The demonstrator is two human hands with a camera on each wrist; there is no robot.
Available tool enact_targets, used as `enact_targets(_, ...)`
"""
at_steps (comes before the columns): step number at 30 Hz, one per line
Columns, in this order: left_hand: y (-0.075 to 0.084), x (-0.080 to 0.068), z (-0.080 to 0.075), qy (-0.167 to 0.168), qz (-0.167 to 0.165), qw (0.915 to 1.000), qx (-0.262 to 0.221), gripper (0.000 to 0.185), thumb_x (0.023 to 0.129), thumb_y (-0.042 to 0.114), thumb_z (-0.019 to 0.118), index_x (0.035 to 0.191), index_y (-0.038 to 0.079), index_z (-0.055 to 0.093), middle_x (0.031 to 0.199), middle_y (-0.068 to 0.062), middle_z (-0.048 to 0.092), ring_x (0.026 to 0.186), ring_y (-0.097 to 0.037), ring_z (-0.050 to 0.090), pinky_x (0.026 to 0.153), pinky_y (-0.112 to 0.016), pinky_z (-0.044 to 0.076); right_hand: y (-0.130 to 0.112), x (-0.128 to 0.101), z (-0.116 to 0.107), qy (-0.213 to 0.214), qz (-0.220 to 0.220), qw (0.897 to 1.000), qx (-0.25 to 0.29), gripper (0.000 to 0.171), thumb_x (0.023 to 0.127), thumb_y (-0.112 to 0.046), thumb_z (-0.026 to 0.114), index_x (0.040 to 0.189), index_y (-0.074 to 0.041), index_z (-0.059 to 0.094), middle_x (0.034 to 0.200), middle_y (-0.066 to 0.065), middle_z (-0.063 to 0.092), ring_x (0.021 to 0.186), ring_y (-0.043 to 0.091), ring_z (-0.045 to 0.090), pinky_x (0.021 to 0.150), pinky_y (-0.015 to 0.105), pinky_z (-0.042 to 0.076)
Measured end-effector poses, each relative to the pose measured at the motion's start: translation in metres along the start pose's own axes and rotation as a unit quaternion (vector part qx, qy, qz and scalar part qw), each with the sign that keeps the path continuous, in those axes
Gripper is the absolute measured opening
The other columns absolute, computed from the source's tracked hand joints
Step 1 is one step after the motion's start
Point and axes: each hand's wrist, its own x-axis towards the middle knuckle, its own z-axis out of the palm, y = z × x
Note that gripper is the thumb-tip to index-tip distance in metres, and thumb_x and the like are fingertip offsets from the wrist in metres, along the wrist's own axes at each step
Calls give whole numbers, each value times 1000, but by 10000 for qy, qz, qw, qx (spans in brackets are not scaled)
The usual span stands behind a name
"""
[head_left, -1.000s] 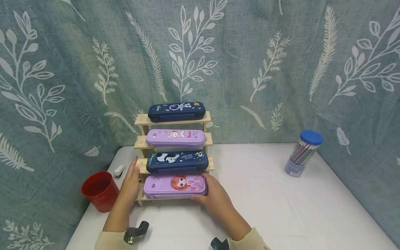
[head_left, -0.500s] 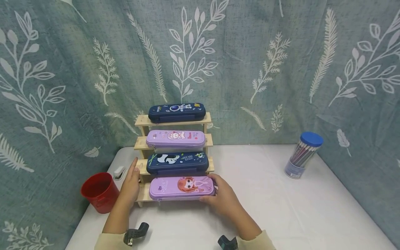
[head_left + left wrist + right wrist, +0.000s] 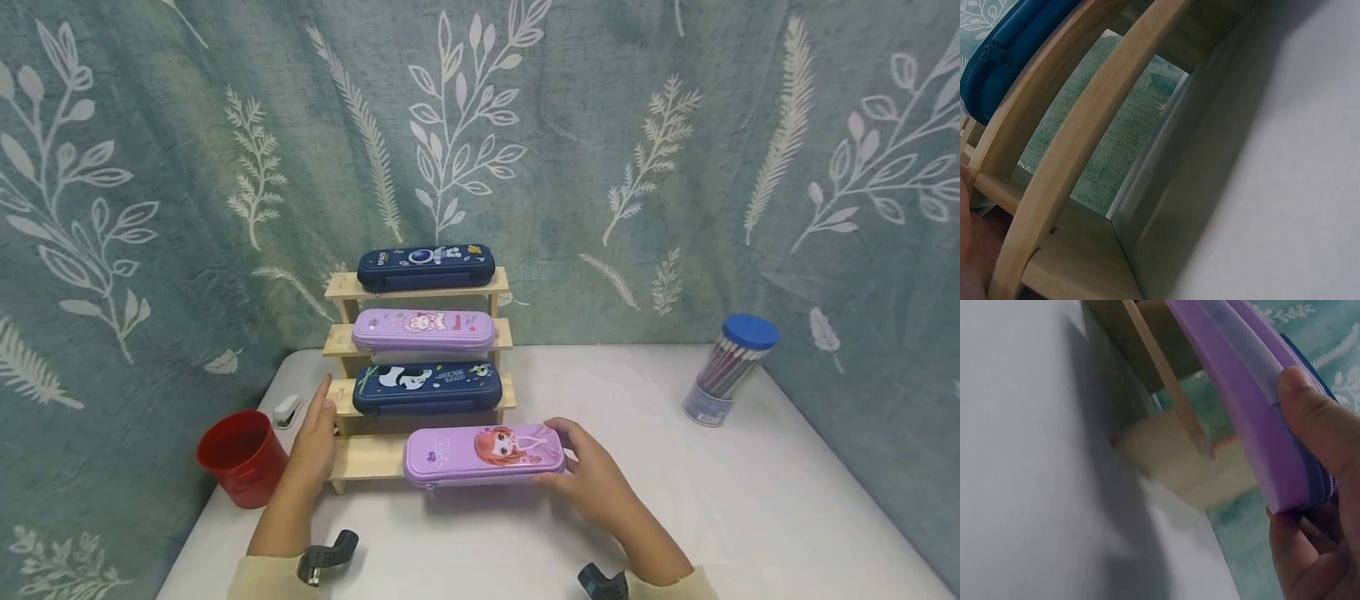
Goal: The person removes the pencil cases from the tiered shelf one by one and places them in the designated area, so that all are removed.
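So the right hand (image 3: 592, 475) grips the right end of a purple pencil case (image 3: 483, 454) with a red-haired girl on it, holding it just right of the wooden stepped rack (image 3: 375, 457), looks like slightly above the white table (image 3: 675, 500). The left hand (image 3: 315, 437) rests flat against the rack's left side. Three more cases sit on the upper steps: a dark blue panda one (image 3: 427, 387), a purple one (image 3: 423, 330), a dark blue one on top (image 3: 425, 267). Red cup (image 3: 242, 457) near left, small stapler (image 3: 287, 411) behind it, pencil tub with blue lid (image 3: 729, 368) far right.
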Motion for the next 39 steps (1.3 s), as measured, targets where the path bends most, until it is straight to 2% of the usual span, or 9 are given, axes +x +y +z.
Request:
enact_targets(5, -3, -2, -2, -24, -90, 9999, 44, 56, 111, 57, 16, 164, 52, 0, 177, 4, 5, 164, -32, 4, 127, -68, 9, 16, -10, -19, -107, -5, 9999, 113, 87, 78, -22, 93, 152, -11, 47, 157, 15, 51, 148, 37, 46, 109, 37, 50)
enact_targets(14, -5, -2, -2, -82, -47, 9999, -34, 57, 111, 55, 16, 165, 49, 0, 177, 4, 5, 164, -31, 4, 128, -66, 8, 44, -22, -54, -119, -192, 9995, 213, 89, 81, -22, 90, 154, -6, 42, 157, 21, 49, 148, 40, 45, 110, 35, 48)
enact_targets(24, -6, 0, -1, -77, 67, 9999, -58, 58, 112, 55, 17, 167, 45, 1, 177, 4, 5, 164, -30, 3, 129, -63, 9, 70, -32, -94, 1, -136, 9998, 148, 92, 82, -28, 89, 155, -5, 38, 160, 26, 42, 149, 44, 41, 111, 35, 43)
enact_targets(29, -3, 0, -2, -93, 126, 9998, -99, 57, 112, 52, 16, 167, 45, 1, 177, 3, 6, 164, -30, 4, 129, -62, 8, 85, -26, -112, 115, 177, 9998, 69, 94, 84, -30, 88, 157, -3, 34, 163, 30, 34, 151, 49, 35, 111, 41, 39)
enact_targets(32, -2, 0, -2, -123, 124, 9997, -146, 56, 113, 50, 17, 167, 46, 1, 177, 2, 5, 164, -31, 4, 129, -63, 7, 96, -18, -121, 238, 285, 9993, -33, 94, 86, -33, 86, 157, -2, 33, 163, 30, 35, 151, 49, 36, 112, 41, 38)
enact_targets(39, 0, 0, -2, -90, 173, 9998, -36, 55, 113, 47, 16, 167, 44, 5, 177, 4, 6, 164, -29, 3, 129, -63, 6, 115, 2, -126, 386, 549, 9977, -72, 93, 89, -39, 84, 158, -2, 32, 163, 30, 35, 150, 50, 37, 115, 49, 38)
